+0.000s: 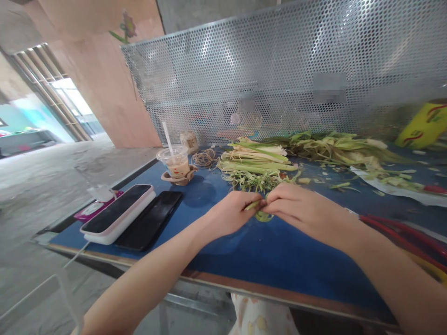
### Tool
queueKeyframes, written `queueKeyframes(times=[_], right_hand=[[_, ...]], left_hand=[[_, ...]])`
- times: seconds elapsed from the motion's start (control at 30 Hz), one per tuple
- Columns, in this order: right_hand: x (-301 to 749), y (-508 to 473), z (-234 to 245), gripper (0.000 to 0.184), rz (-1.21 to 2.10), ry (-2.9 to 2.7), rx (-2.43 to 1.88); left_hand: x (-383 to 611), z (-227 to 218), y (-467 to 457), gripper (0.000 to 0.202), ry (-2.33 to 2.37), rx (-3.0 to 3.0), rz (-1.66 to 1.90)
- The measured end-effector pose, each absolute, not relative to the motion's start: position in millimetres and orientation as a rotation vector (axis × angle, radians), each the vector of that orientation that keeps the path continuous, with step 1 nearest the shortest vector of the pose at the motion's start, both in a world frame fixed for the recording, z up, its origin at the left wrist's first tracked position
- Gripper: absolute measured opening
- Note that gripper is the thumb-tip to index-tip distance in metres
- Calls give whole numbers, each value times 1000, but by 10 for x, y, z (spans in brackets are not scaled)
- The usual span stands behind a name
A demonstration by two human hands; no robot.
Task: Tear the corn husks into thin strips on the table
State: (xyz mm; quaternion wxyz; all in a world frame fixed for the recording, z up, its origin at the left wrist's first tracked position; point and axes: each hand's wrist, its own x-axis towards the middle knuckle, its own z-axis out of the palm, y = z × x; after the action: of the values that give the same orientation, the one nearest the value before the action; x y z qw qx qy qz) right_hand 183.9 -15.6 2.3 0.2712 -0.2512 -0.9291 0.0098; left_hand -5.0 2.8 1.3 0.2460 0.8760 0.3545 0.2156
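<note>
My left hand [228, 211] and my right hand [296, 207] meet over the middle of the blue table [265, 256]. Both are closed in a pinch on a thin green leaf strip [256, 207], which is curled between the fingertips. Just beyond my hands lies a loose heap of green trimmings [251, 180]. Behind that sits a tidy bundle of pale green stalks [258, 160], and to its right a larger pile of leaves and husks [338, 149].
At the left of the table lie a phone on a white power bank [117, 214] and a second dark phone [150, 225]. A plastic cup with a straw [174, 163] and a heap of rubber bands [204, 158] stand further back. A perforated metal screen [279, 70] walls the far edge; red cables [401, 230] lie at right.
</note>
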Motion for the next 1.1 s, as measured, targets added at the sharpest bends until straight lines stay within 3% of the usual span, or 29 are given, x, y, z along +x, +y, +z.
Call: queueKeyframes(times=[0.4,0.77,1.1], right_hand=[[1796,-169,-30,22,-87,-2571,-655],[1797,-152,-31,25,-552,-2441,-576],[1696,-195,-15,19,-978,-2351,-469]], left_hand=[[-36,2,74,20,925,2494,656],[-26,-79,133,38,991,1889,809],[37,-107,113,34,859,1325,798]])
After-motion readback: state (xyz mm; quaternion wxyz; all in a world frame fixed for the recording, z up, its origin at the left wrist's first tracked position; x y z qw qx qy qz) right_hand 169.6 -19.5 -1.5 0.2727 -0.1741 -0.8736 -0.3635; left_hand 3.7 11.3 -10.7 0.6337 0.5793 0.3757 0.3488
